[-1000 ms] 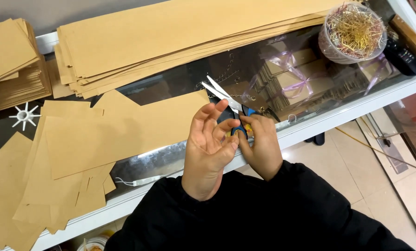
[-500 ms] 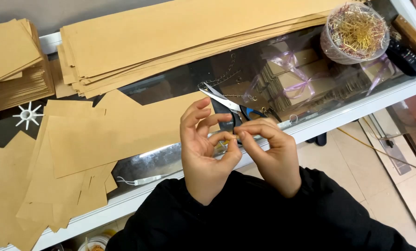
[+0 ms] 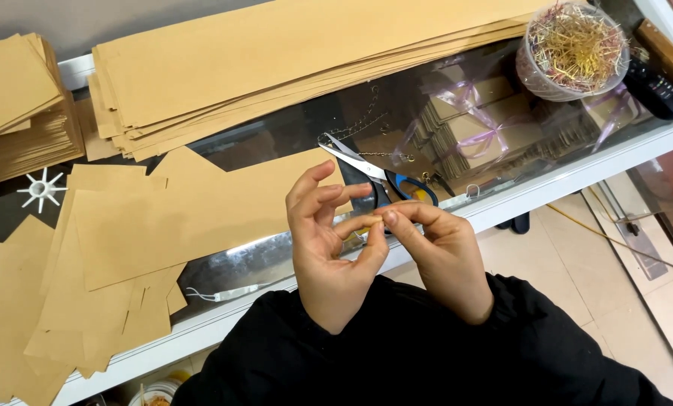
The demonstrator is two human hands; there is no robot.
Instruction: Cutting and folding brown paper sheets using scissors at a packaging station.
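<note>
The thing I work on is a tiny thin strip, pale yellowish, so small that I cannot tell what it is made of. My left hand is raised with the palm turned toward me, its thumb and forefinger pinching one end of the strip while the other fingers curl loosely above. My right hand comes in from the right, knuckles up, its thumb and forefinger closed on the strip's other end, the remaining fingers tucked under. The strip sits right between the two pinches, at the point where my fingertips meet, held in the air over the near edge of the glass counter. Just beyond my fingers lie scissors with blue handles, blades pointing far left. To the left of my hands brown paper sheets are spread on the counter, and a long stack of the same paper lies along the far side. At the far right stands a clear tub full of thin straw-coloured strands.
</note>
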